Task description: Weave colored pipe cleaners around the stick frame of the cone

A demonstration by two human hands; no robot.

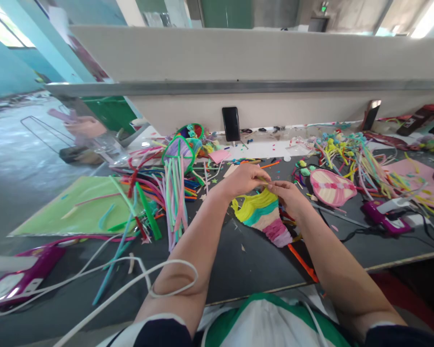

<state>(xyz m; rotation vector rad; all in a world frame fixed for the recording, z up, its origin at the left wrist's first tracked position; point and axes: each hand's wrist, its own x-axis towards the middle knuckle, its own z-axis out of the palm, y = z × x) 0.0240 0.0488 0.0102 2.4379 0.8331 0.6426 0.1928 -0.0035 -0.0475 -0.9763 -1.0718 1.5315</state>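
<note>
A striped craft piece of pipe cleaners (262, 212) in yellow, teal, cream, pink and lilac lies tilted on the dark table, below my hands. My left hand (244, 179) is closed in a pinch at its upper yellow edge, with what looks like a yellow pipe cleaner between the fingertips. Close against it, my right hand (289, 195) pinches the same strand; the tips of both hands nearly touch. An orange strip (303, 262) extends from under the lower lilac end towards the table's front edge. Where exactly the strand joins the piece is hidden by my fingers.
Bundled pastel pipe cleaners (175, 197) lie left, beside a green sheet (72, 207). A pink-and-cream oval piece (332, 188) sits right. Purple power strips (386, 219) stand at both sides, and a white cable (141, 277) crosses my left forearm. A phone (231, 124) leans on the partition.
</note>
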